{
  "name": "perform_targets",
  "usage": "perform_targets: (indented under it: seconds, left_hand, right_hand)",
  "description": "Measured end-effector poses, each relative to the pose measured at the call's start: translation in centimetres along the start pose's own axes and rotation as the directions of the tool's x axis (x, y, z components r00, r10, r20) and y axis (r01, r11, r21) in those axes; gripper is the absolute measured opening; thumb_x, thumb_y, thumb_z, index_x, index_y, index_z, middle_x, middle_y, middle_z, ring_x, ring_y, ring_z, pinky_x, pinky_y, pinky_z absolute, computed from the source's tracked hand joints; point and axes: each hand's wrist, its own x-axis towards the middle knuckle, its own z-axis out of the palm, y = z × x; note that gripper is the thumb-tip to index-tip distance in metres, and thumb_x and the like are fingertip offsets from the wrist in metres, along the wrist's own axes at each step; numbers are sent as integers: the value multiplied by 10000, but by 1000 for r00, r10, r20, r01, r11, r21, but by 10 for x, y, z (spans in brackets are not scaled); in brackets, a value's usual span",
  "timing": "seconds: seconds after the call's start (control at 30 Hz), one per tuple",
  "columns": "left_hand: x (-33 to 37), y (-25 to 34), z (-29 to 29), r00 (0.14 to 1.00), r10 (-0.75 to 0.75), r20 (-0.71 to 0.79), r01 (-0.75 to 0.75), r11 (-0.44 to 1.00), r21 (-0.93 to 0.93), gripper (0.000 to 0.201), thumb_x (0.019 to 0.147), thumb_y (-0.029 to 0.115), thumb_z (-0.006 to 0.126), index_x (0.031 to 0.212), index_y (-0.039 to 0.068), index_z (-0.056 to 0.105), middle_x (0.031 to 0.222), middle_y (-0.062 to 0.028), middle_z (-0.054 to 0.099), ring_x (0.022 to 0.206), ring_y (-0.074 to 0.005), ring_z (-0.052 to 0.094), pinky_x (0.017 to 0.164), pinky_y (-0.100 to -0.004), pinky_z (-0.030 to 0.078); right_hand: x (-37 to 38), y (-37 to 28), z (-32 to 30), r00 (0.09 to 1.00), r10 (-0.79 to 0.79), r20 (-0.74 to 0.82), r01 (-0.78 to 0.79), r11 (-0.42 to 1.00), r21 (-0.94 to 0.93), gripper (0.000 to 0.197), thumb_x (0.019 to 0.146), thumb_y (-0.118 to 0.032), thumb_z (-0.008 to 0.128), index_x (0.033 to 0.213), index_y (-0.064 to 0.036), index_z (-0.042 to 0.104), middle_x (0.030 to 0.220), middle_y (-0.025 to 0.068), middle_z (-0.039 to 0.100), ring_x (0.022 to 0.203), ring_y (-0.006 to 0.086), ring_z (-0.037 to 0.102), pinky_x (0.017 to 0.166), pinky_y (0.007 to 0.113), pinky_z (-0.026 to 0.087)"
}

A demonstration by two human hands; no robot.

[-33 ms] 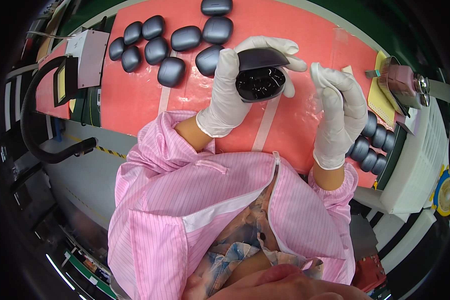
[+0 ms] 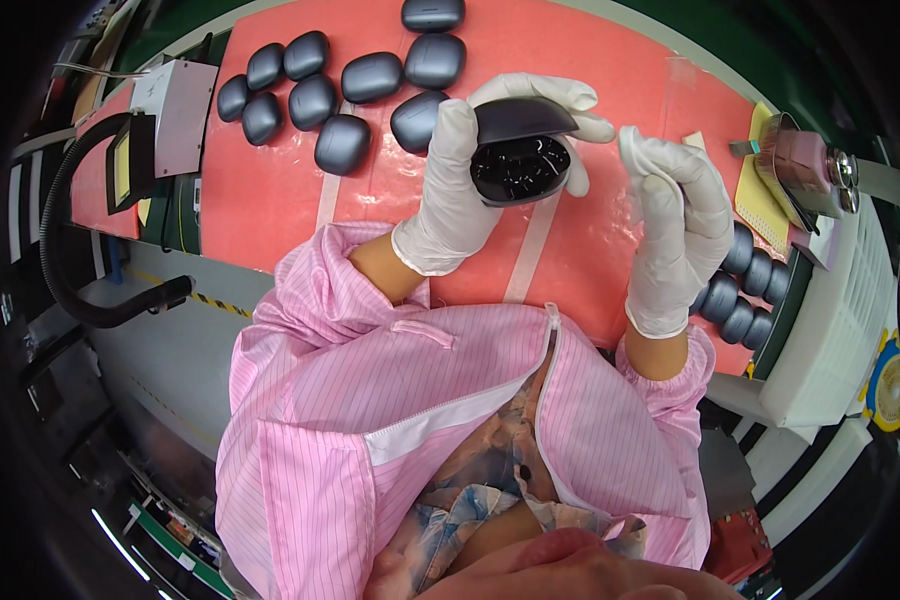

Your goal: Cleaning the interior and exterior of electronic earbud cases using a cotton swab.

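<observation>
My left hand (image 2: 450,190), in a white glove, grips a dark earbud charging case (image 2: 520,168) above the mat. The case's lid (image 2: 525,117) is raised, and its glossy black inside faces me with bright reflections. My thumb lies along its left side, while the fingers reach around behind the lid. To the right, my gloved right hand (image 2: 678,205) is raised apart from the case, its fingers bent and pinched together. White material shows at those fingertips; I cannot tell whether it is a cloth or the glove itself.
Several closed grey-blue cases (image 2: 342,143) lie on the pink-red mat (image 2: 585,260) at the far left and middle. More closed cases (image 2: 738,318) sit in rows by the right edge. A pink bottle (image 2: 808,160) stands beside yellow paper (image 2: 760,205). A black hose (image 2: 55,240) curves at left.
</observation>
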Motion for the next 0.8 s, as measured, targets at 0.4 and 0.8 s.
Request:
perform_targets:
  seconds: [0.4,0.8]
  left_hand:
    - [0,-9,0,991,90,-94,-69,976,208,946,813,807,311,1187,-38,515,1094,-180,635,921,-240,640,811,-347,522]
    - [-1,-16,2,968,181,-174,-122,944,305,920,796,823,336,1245,30,468,1060,-131,591,843,-165,586,767,-300,492]
  right_hand:
    - [10,3,10,945,-251,210,327,741,-587,264,651,94,629,863,-59,660,738,30,559,617,186,499,601,302,410]
    - [-1,-21,36,930,-195,310,335,795,-505,227,665,34,626,883,-30,623,818,60,603,717,226,569,677,320,463]
